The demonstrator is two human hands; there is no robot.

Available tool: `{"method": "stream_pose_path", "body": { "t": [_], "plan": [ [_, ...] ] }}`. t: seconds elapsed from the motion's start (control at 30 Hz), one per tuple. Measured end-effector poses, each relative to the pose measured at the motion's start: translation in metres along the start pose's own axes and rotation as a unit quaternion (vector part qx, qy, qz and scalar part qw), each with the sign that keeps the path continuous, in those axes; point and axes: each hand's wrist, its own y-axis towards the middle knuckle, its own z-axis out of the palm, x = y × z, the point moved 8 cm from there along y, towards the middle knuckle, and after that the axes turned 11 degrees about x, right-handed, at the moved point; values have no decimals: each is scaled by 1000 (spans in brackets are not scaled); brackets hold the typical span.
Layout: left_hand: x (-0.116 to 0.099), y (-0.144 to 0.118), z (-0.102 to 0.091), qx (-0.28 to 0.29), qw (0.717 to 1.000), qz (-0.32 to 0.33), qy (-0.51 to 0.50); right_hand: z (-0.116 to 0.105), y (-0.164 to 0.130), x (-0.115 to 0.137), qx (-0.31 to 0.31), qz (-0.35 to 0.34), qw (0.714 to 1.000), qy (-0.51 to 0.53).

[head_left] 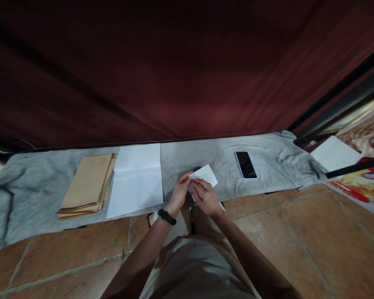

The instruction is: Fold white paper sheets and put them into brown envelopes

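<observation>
Nearest, the left hand [180, 192] (a black band at its wrist) and the right hand [205, 197] meet, fingers pinched on a small folded white paper [205, 174] held just above a grey cloth [268, 166] spread over the tiled floor [283, 232]. To the left of the hands lies a creased white sheet [137, 178], and beyond it a stack of brown envelopes [87, 185]. To their right a dark phone [245, 165] rests on the cloth, well apart; farther right, another white sheet [335, 153]. Behind everything hangs a dark red curtain [174, 70].
</observation>
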Motion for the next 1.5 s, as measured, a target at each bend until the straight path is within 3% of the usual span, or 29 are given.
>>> {"method": "stream_pose_path", "body": {
  "t": [0.17,0.43,0.57,0.77,0.97,1.27,1.37,1.5],
  "plan": [
    [16,16,-20,-11,996,-31,88,24,-11,-33,13,30,999,-12],
    [-3,30,-30,-31,977,16,212,41,-10,-41,44,46,996,-60],
    [-18,-2,-20,-59,935,95,335,41,-8,-41,35,46,997,-45],
    [-8,-75,33,60,879,116,459,39,-10,-35,70,-5,997,-34],
    [0,-91,29,77,845,93,521,38,-22,-37,120,-32,986,-107],
    [-1,-95,22,59,841,65,534,25,-41,-61,78,5,990,-116],
    [0,-85,21,55,844,43,532,13,-27,-73,37,35,995,-89],
    [2,-73,18,74,829,34,553,0,1,-97,-35,138,988,-61]
  ]
}}
